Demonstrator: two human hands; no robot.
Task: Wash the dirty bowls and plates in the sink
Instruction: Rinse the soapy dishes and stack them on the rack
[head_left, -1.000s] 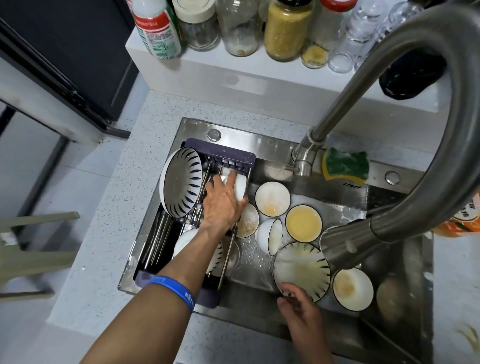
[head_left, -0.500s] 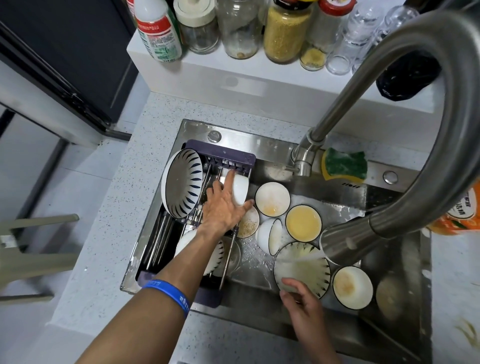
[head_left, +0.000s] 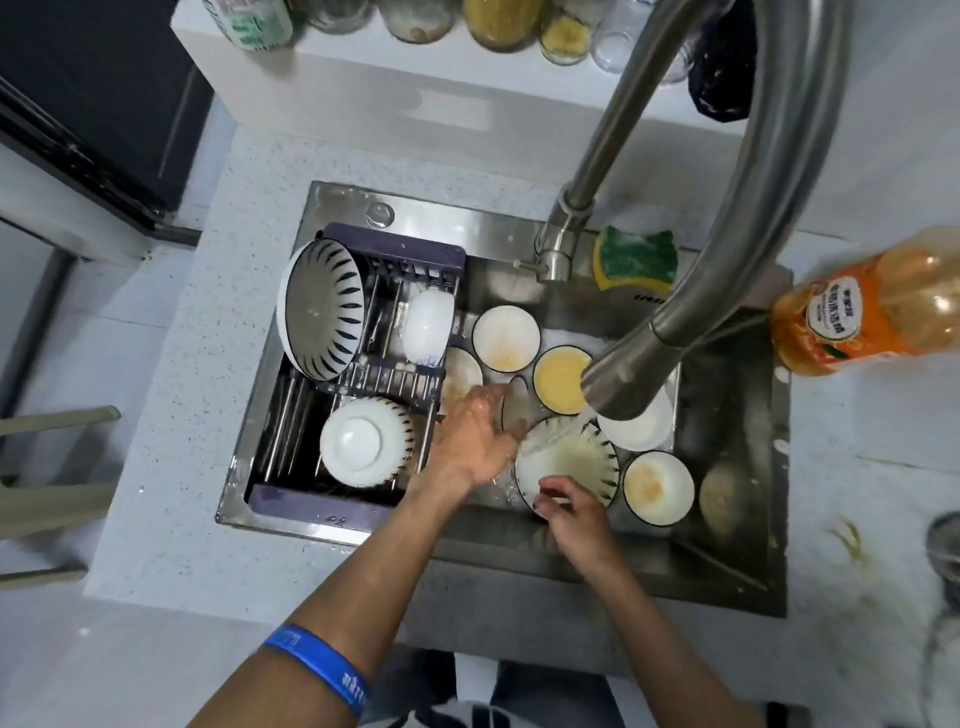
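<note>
Sitting low in the steel sink (head_left: 727, 561), under the spout of the curved faucet (head_left: 691, 291), a striped plate (head_left: 569, 460) smeared with yellowish residue is pinched at its near rim by the right hand (head_left: 571, 512), fingers curled shut on the edge. The left hand (head_left: 475, 434), wet and with fingers spread loosely, rests against the plate's left rim and grips nothing; a blue wristband (head_left: 319, 670) circles that forearm. Around the plate lie more dirty dishes: a small bowl (head_left: 658, 487) to its right, a bowl of yellow liquid (head_left: 561, 379) just behind, and another stained bowl (head_left: 505, 338) beyond that. A drying rack (head_left: 363, 501) fills the sink's left side, holding a striped bowl (head_left: 322, 309) on edge, an upturned bowl (head_left: 366, 441) and a white cup (head_left: 427, 326). A green-and-yellow sponge (head_left: 636, 257) sits on the back ledge; an orange bottle (head_left: 872, 306) lies on the counter at right.
</note>
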